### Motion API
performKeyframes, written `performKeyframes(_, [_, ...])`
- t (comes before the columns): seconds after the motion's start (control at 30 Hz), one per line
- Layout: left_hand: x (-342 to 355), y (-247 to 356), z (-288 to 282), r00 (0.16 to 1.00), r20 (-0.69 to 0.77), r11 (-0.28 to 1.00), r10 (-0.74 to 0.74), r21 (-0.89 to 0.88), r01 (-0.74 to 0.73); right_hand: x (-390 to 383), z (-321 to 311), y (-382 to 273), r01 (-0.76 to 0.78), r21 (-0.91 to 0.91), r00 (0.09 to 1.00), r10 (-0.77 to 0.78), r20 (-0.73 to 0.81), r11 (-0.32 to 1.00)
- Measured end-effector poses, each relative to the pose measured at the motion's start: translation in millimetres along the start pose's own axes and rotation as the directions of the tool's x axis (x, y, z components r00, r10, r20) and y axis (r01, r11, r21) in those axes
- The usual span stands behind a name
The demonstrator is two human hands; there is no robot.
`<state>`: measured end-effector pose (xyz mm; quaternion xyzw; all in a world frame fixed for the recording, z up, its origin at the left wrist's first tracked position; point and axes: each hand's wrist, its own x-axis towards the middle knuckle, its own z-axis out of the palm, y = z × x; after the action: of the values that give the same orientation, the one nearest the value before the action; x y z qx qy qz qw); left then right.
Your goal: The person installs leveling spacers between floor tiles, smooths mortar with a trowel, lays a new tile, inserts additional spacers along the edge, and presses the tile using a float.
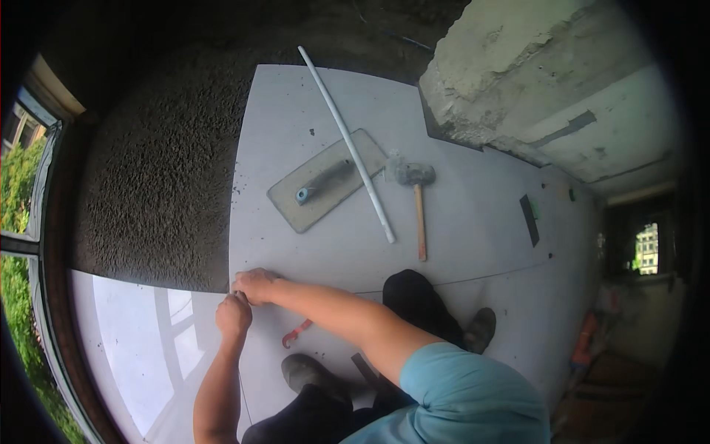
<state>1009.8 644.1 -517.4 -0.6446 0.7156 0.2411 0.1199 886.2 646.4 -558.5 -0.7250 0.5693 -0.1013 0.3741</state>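
Note:
My left hand (233, 317) and my right hand (253, 286) meet at the corner of a white floor tile (296, 251), where it borders dark mortar (163, 170). The fingers of both are closed at the joint, and whatever they hold is too small and hidden to name. A red tool with a hooked end (294, 336) lies on the tile just below my right forearm. Farther forward lie a rubber float (292, 203) with a handle, a long white bar (340, 140) across its end, and a rubber mallet (418, 222) with a wooden handle.
A broken plastered wall (518, 66) juts in at the upper right. A window frame (33, 237) runs along the left, with greenery outside. A dark flat strip (529, 220) lies right of the mallet. An orange object (584, 333) stands at the far right. My knee and shoes are on the tiles.

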Motion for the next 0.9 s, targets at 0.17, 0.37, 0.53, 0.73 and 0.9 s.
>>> performKeyframes(0.17, [10.9, -16.5, 5.1, 0.997, 0.030, 0.971, -0.073, -0.227, 0.078, -9.7, 6.5, -6.6, 0.011, 0.000, 0.986, -0.011, -0.165, 1.000])
performKeyframes(0.37, [19.0, -4.1, 16.0, 0.996, 0.027, 0.950, -0.086, -0.298, 0.090, -5.2, 16.5, 12.0, 0.075, -0.107, 0.959, -0.102, -0.265, 0.991])
performKeyframes(0.53, [2.3, -15.8, -1.2, 0.995, 0.017, 0.977, -0.102, -0.185, 0.103, 6.9, 25.1, 5.4, 0.203, -0.009, 0.943, -0.198, -0.266, 0.979])
performKeyframes(0.73, [8.6, -14.9, -10.0, 0.979, 0.151, 0.988, 0.134, -0.092, -0.121, 31.6, -15.9, 19.3, 0.408, -0.127, 0.912, -0.398, 0.097, 0.904])
performKeyframes(0.9, [3.0, -15.1, -20.6, 0.979, 0.189, 0.997, 0.083, -0.009, -0.082, 45.5, -25.4, 10.8, 0.468, -0.185, 0.857, -0.393, 0.332, 0.864])
